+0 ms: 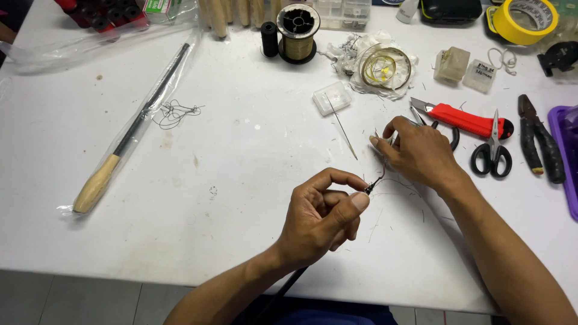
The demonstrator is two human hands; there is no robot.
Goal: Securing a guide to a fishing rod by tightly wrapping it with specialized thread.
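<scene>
My left hand point(322, 213) pinches the thin dark tip point(369, 188) of a black rod between thumb and forefinger; the rod runs down under the hand past the table edge. A fine red thread point(382, 170) rises from that tip to my right hand point(418, 150), which is closed on the thread and on a small pair of scissors point(453, 137) whose loop shows behind the fingers. Both hands hover low over the white table point(241, 180).
A bagged black rod with a wooden handle point(129, 132) lies at left. Behind the hands: a needle point(344, 131), a clear box point(332, 98), a gold thread spool point(297, 31), wire coils point(384, 67). At right: a red utility knife point(466, 119), black scissors point(492, 153), pliers point(539, 144), yellow tape point(522, 19).
</scene>
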